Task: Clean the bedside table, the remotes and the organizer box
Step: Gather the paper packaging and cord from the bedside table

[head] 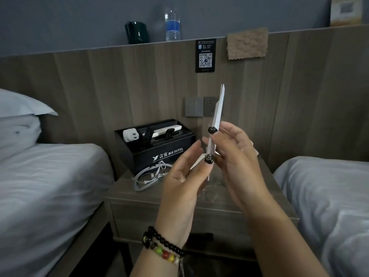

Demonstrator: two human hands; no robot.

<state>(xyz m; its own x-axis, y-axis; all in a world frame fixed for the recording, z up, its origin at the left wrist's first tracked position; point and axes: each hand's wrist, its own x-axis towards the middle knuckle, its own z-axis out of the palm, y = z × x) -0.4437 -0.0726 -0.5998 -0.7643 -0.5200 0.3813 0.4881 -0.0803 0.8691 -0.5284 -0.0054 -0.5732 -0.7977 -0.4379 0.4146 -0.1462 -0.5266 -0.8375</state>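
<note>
A thin white card stack (pixel 218 108) stands edge-on, raised above the bedside table (pixel 127 191). My right hand (pixel 237 156) grips its lower part between thumb and fingers. My left hand (pixel 184 172) touches the card's lower edge with straight fingers. At the back left of the table stands the black organizer box (pixel 159 154) with hotel lettering. Inside it lie a white remote (pixel 167 129), a black remote (pixel 146 136) and a white plug adapter (pixel 130 134). A grey coiled cable (pixel 147 176) lies in front of the box.
Beds with white sheets flank the table: one at left (pixel 50 176), one at right (pixel 329 186). A brown cloth (pixel 247 44) hangs over the headboard ledge, near a dark mug (pixel 135 33) and a water bottle (pixel 172 23). Wall switches (pixel 199 106) and a QR sign (pixel 205 55) are on the panel.
</note>
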